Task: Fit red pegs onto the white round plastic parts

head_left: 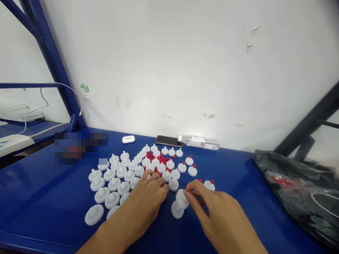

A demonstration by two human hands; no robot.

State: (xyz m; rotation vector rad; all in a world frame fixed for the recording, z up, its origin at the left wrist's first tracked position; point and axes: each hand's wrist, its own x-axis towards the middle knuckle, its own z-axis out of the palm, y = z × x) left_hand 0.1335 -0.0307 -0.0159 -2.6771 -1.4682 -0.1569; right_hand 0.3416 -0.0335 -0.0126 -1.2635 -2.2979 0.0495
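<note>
My right hand (217, 208) pinches the edge of a white plastic disc (182, 198) between thumb and fingertips. Below it is another white disc (177, 209), overlapped by the held one in view. Curled fingers mark my left hand (152, 188), which reaches in among the white discs beside a pile of small red caps (161, 160); its fingertips are hidden. Many white discs with short spouts, such as this disc (114, 184), cover the table to the left. Several discs at the right carry red caps on their spouts, among them one capped disc (192, 170).
Along the wall lie a white earbud case (128, 139), a dark phone (169, 140) and a clear plastic bottle (200, 141) on its side. A black plastic bag (299, 190) covers the right of the blue table (47, 201). Blue posts (53, 60) stand at the left.
</note>
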